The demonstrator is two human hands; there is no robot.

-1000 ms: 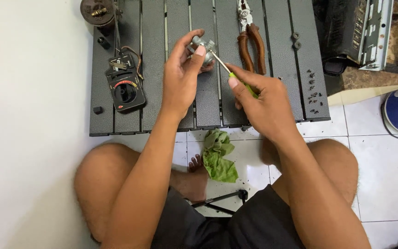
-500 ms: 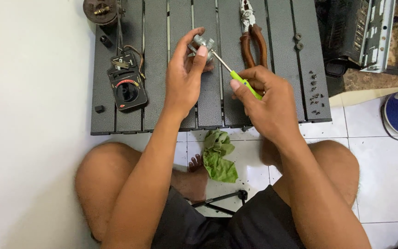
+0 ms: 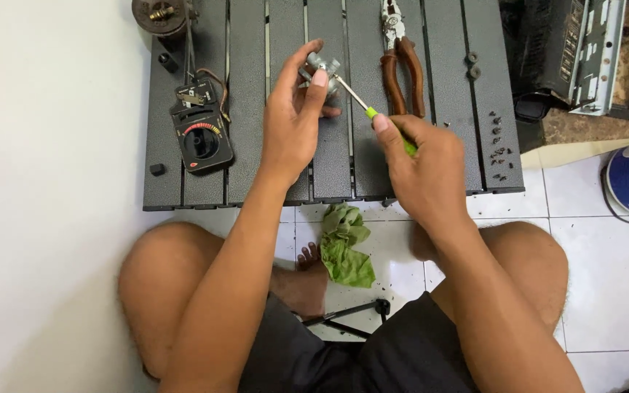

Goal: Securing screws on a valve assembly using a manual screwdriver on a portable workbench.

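While the left hand (image 3: 293, 124) pinches a small grey metal part (image 3: 321, 67) above the slatted dark worktop (image 3: 445, 145), the right hand (image 3: 424, 164) clenches a green-handled screwdriver (image 3: 373, 115), tip touching the part. Brown-handled pliers (image 3: 400, 65) lie just right.

A black rectangular handheld meter (image 3: 200, 131) lies on the dark slatted metal table (image 3: 445, 153), left of both hands. Its small pale display window sits at the top; below it, a red, yellow and green arc-shaped label curves over a round dial.
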